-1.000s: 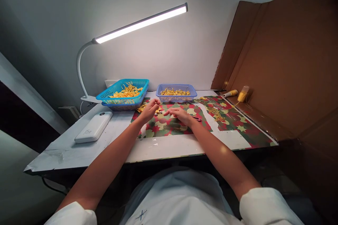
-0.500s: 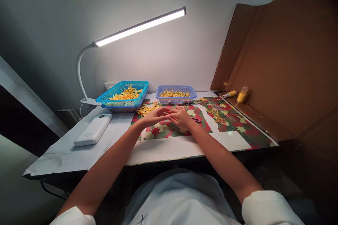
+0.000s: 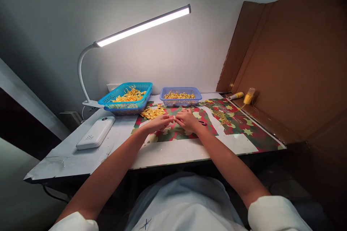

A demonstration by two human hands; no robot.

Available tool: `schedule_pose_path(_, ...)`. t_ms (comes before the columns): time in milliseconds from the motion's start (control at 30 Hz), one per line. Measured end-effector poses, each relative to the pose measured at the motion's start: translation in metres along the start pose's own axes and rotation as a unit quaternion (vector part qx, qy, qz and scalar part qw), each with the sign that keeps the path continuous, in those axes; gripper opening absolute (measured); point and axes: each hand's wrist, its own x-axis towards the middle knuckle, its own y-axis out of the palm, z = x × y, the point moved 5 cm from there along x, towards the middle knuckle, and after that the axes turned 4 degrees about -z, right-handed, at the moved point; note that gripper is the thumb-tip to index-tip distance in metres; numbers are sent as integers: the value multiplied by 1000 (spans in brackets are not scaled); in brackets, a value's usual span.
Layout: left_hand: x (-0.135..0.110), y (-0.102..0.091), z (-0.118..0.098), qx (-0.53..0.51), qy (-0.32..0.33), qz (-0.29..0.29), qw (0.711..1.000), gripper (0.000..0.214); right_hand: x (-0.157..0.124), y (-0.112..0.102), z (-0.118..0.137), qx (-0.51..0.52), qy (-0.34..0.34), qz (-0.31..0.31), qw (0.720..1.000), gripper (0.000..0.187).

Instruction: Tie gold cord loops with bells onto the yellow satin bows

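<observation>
My left hand [image 3: 158, 122] and my right hand [image 3: 187, 119] meet over the red and green star-patterned sheet [image 3: 238, 124]. Their fingertips pinch together on a small yellow piece [image 3: 174, 118] held between them, too small to name more exactly. A loose heap of yellow folded pieces [image 3: 152, 112] lies just beyond my left hand. A small pink-handled tool [image 3: 202, 123] rests on the sheet beside my right wrist.
A turquoise basket [image 3: 125, 97] of yellow pieces and a purple basket [image 3: 180, 96] of gold bits stand at the back. A white power bank [image 3: 95, 132] lies at the left, under a lit desk lamp [image 3: 141, 27]. A cardboard screen [image 3: 292, 61] walls the right side.
My left hand came down from the heap near the turquoise basket and joined my right hand at the middle of the sheet. Both hands now pinch one small piece.
</observation>
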Motion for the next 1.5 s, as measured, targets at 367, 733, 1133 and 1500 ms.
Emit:
schedule_pose_path(367,-4,-7,-11,36,62,-17,997,37,-1,-5,-13,193,74,-71,976,31)
schedule_pose_path(733,-4,7,-8,50,60,-2,997,42,-2,-2,-7,152,39,-85,984,11)
schedule_pose_path(1133,-2,15,-4,4,15,-40,999,30,-4,-2,-12,170,56,-90,980,13)
schedule_pose_path(1500,-5,12,-8,-43,-12,-61,997,26,-5,-5,-10,127,36,-103,986,13)
